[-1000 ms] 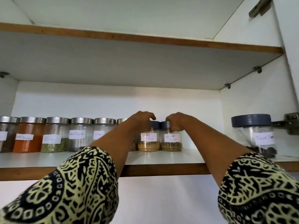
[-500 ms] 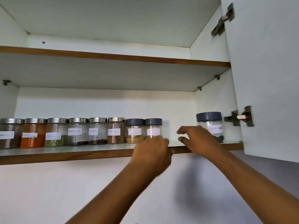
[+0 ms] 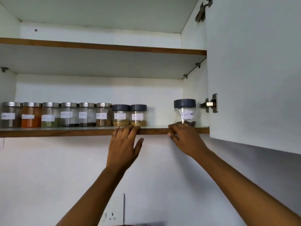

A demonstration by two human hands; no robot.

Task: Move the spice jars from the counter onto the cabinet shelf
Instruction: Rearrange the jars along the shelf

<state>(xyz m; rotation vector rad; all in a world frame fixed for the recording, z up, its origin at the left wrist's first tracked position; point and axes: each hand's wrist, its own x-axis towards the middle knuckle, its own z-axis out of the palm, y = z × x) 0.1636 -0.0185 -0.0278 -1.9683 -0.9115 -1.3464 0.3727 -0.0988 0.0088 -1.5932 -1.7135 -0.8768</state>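
Row of labelled glass spice jars stands on wood-edged white cabinet shelf, up-left of left hand. Left grip spread, empty, fingertips on shelf lip below two dark-lidded jars. Right hand likewise loose, empty, just under larger blue-lidded clear jar. Placing step looks finished; next likely reach down for more.

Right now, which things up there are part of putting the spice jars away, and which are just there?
Part of the job:
spice jars in a row
cabinet shelf
left hand
right hand

Just there:
bigger jar standing apart
cabinet door
door hinge
wall socket
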